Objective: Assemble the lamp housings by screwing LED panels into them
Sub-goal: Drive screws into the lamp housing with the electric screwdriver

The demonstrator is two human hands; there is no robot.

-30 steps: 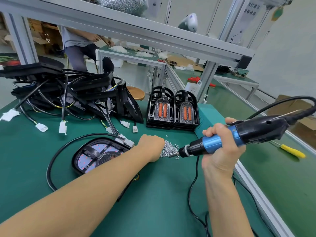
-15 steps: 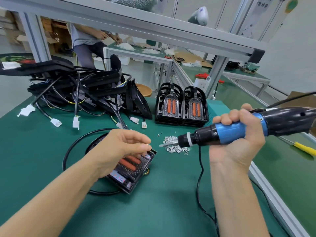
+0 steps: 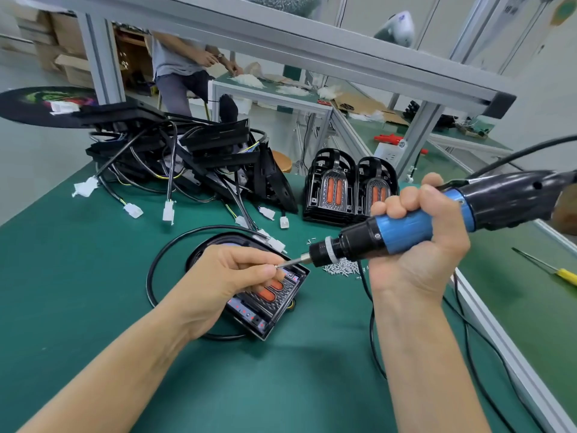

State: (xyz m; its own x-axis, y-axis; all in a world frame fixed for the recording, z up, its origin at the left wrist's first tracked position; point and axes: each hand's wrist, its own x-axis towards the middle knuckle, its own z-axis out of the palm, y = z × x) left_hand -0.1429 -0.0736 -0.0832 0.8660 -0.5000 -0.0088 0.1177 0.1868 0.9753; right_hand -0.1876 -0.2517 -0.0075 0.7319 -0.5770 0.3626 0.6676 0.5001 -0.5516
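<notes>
While two hands (image 3: pixel 231 276) (image 3: pixel 418 242) work, two finished housings (image 3: pixel 351 190) stand behind.

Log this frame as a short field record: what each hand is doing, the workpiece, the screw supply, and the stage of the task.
left hand: pinches a small screw at the bit tip
right hand: grips the electric screwdriver, bit pointing left
workpiece: lamp housing with LED panel, lying on the green mat under the left hand
screw supply: loose screw pile beside the housing
stage: screw being loaded onto the bit, not yet driven
</notes>
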